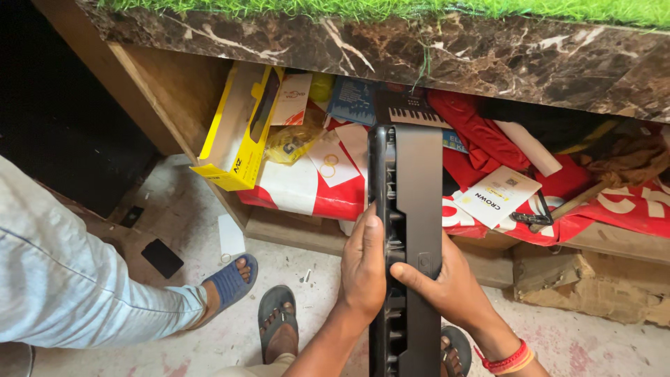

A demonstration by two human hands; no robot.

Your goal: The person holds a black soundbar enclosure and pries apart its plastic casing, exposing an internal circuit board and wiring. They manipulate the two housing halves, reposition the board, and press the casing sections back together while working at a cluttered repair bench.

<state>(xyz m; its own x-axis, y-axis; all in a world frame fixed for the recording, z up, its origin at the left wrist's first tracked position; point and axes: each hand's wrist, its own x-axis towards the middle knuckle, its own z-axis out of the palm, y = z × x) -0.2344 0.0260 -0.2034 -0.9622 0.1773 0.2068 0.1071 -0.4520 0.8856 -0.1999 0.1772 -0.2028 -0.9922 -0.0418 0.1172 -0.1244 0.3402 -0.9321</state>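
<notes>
The person holds a long, dark grey panel [407,237] upright on its end, in front of an open shelf under a marble-patterned counter [433,56] topped with green artificial turf [391,8]. The left hand [363,269] is closed around the panel's left edge, fingers wrapped out of sight behind its ribbed black side and the thumb lying along the front. The right hand [453,283] grips the panel from the right, its thumb stretched flat across the grey face just beside a small square mark, the other fingers curled behind; a red and orange thread band [506,361] circles that wrist. The panel's top reaches the shelf opening, where it stands in front of a small keyboard [412,112], red cloth [474,132] and a red and white bag [307,185]. A yellow cardboard box [241,129] leans at the shelf's left end, and a white booklet [497,195] lies to the panel's right. Below, the person's feet in dark sandals [277,307] rest on the stained floor. At left, another person's leg in light trousers [70,279] ends in a blue sandal [227,283], near a black phone-like slab [162,257] on the floor.
</notes>
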